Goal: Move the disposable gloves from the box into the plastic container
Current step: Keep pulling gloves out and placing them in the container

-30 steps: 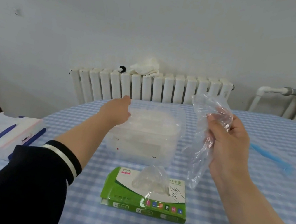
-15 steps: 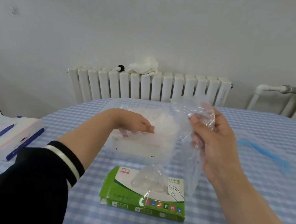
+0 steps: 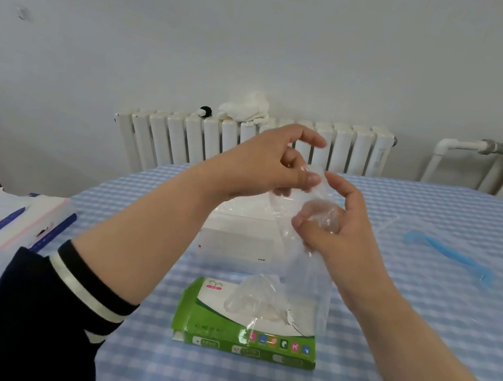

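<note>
Both hands, left hand point(image 3: 267, 166) and right hand point(image 3: 332, 232), pinch one clear thin plastic disposable glove point(image 3: 305, 258); green-and-white cardboard box point(image 3: 246, 337) lies below them.

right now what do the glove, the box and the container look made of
Glove: thin clear plastic film, crinkled and see-through. Box: printed green and white cardboard, it seems, with folded edges. Container: probably rigid translucent plastic, frosted look.

A clear glove point(image 3: 302, 254) hangs above the green box point(image 3: 247, 324) before the plastic container point(image 3: 236, 237)
</note>
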Available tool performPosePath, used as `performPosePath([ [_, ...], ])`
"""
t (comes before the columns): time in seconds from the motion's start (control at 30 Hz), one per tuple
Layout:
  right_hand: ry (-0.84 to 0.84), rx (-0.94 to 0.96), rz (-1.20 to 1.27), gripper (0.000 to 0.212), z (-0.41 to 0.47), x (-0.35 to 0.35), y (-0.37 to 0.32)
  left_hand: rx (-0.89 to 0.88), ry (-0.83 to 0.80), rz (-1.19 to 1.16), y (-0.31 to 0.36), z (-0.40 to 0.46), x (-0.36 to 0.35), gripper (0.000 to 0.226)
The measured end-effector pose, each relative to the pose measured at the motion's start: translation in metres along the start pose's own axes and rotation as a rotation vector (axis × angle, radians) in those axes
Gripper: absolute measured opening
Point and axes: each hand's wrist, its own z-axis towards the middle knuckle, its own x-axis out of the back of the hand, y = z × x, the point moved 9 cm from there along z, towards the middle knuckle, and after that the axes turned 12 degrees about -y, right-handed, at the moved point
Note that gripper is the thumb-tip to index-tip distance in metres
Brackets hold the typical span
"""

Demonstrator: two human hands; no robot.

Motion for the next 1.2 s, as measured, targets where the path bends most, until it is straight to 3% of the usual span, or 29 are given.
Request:
performPosePath([
  [0.2,0.152,-0.032,0.12,0.056,0.003,0.029,0.006,-0.015,0.154,0.05,-0.009,-0.005,0.029,0.03],
  [0.33,0.317,-0.037,0.236,0.047,0.0,0.051,0.014,0.016,0.274,-0.142,-0.035,-0.007,0.059,0.019],
  [0.47,0.372,-0.027,0.286,0.043,-0.002,0.056,0.016,0.119,0.396,-0.28,-0.072,-0.009,0.082,0.029],
  [0.7,0.305,-0.056,0.257,0.037,-0.001,0.044,0.019,0.38,0.314,0.222,-0.126,-0.015,0.091,0.036],
  [1.0,0.205,-0.061,0.177,0.035,0.001,0.029,0.019,0.755,-0.111,0.628,-0.154,-0.014,0.058,0.065],
  [1.13,0.185,-0.074,0.159,0.034,0.001,0.027,0.022,0.828,-0.214,0.944,-0.143,-0.01,0.062,0.072],
  [1.2,0.183,-0.078,0.145,0.034,0.002,0.027,0.022,0.798,-0.178,1.09,-0.13,-0.008,0.067,0.069],
])
